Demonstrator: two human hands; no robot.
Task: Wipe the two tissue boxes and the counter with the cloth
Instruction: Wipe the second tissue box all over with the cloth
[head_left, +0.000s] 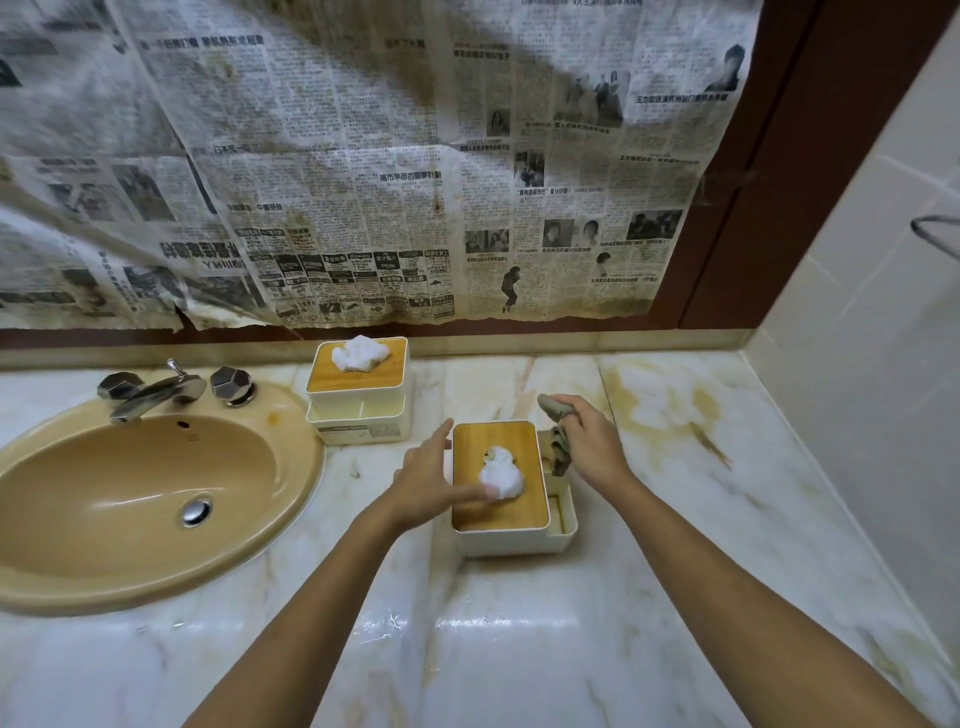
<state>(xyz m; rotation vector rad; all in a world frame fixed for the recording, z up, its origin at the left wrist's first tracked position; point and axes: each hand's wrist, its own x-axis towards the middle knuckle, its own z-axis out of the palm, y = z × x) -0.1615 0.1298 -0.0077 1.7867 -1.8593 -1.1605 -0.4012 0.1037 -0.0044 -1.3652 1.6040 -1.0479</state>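
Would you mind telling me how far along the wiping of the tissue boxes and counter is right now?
Nothing looks clearly finished yet. In hand: the left hand steadies the near tissue box while the right hand holds the cloth at its right side. Left: the far tissue box by the sink, and the counter, where yellow stains show on the right.

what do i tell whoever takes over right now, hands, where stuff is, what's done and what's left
Left hand: fingers straight, resting on the near tissue box at the left edge of its bamboo lid.
Right hand: grips the grey-green cloth at that box's right side.
Far tissue box: at the back beside the sink, no hand on it.
Done: cannot tell what is wiped.
Left: at least the counter; yellow stains show on its right.
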